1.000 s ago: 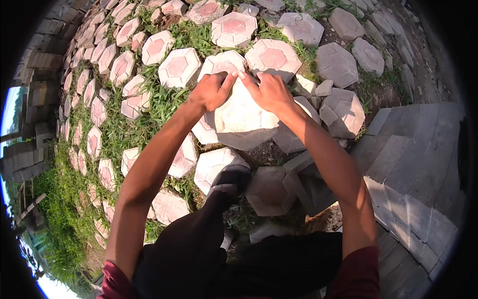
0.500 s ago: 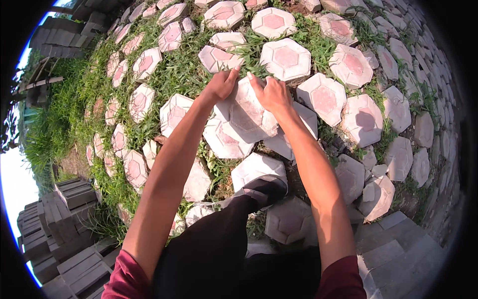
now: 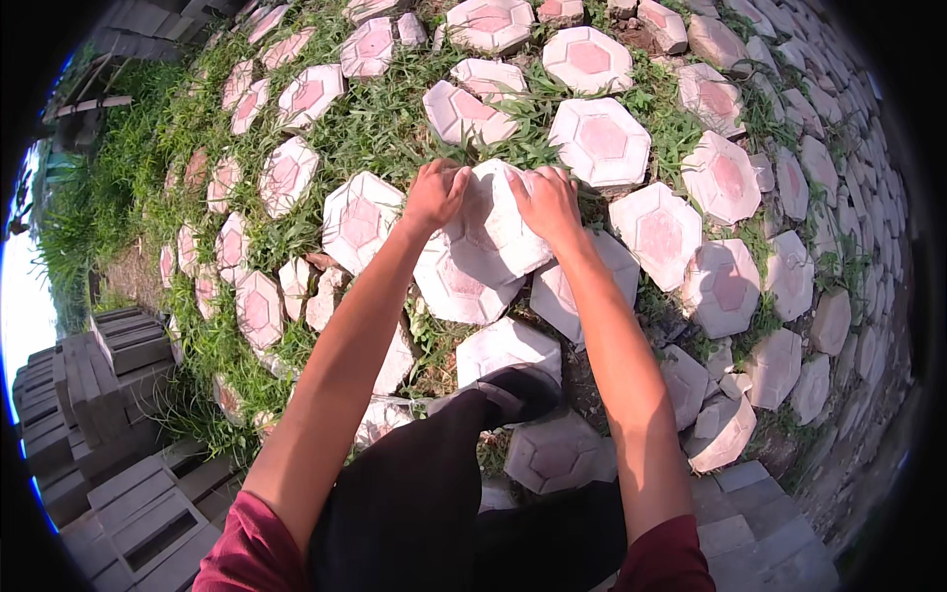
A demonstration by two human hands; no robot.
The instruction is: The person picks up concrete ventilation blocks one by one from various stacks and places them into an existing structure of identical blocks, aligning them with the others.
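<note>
Hands are gripping the same hexagonal concrete paver (image 3: 490, 225) as half a second ago, but the whole view is sliding: the block and both arms are sitting lower and further right in the picture now, and more grass and more rows of pavers are showing along the top. The left hand (image 3: 435, 194) is curling its fingers over the block's upper left edge, and the right hand (image 3: 548, 202) is clamping down on the upper right edge, so both are grasping it, not letting go. The block is lying tilted on top of another paver (image 3: 456, 284) just below it, in the middle of a scattered field of the same blocks. A pink-centred paver (image 3: 601, 140) is sitting just up and right of the right hand, and another (image 3: 361, 220) is lying just left of the left wrist. A dark shoe (image 3: 515, 391) is resting on a pale block (image 3: 505, 345) nearer the body. Grass (image 3: 380, 128) is poking up between everything. Grey hollow blocks (image 3: 94, 380) are piling up at the lower left. All the pavers are looking rough, chalky and chipped, with faded pink hexagon faces and bevelled grey rims.
</note>
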